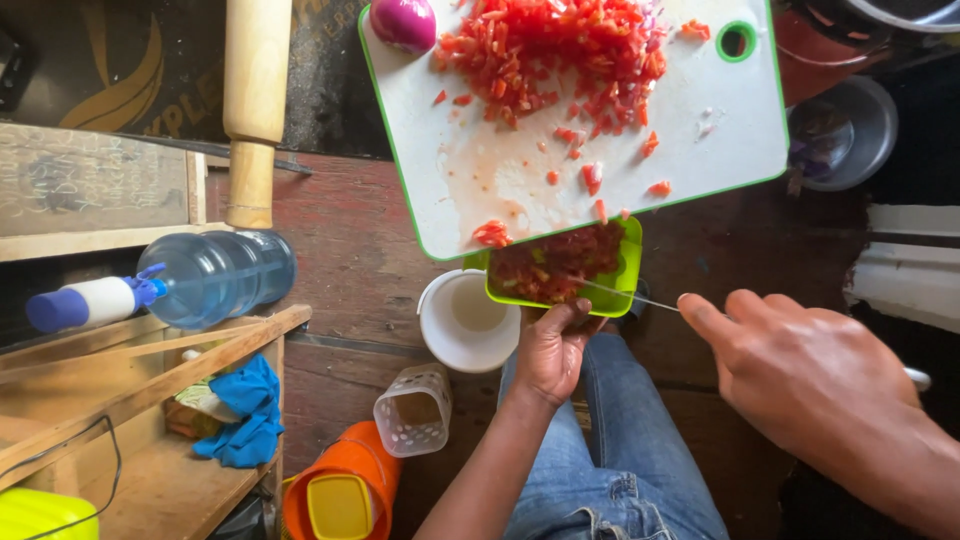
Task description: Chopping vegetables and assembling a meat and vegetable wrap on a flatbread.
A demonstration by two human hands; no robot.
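Dark red floor (350, 250) is spreading below, wooden shelf (150, 400) sitting left. White board (690, 130) is carrying chopped tomato (560, 50). Right hand (800, 375) is gripping a knife (625, 295); left hand (550, 350) is clutching the green bowl (628, 270) under the board's edge.

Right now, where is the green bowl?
In the head view, the green bowl sits centre frame under the cutting board edge, held by the left hand, beside the white cup.

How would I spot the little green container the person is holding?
Find the white cutting board with its green rim, covered in chopped red tomato. Just under its near edge, the left hand holds up a lime-green rectangular container of chopped pieces. The white cup beside it is round.
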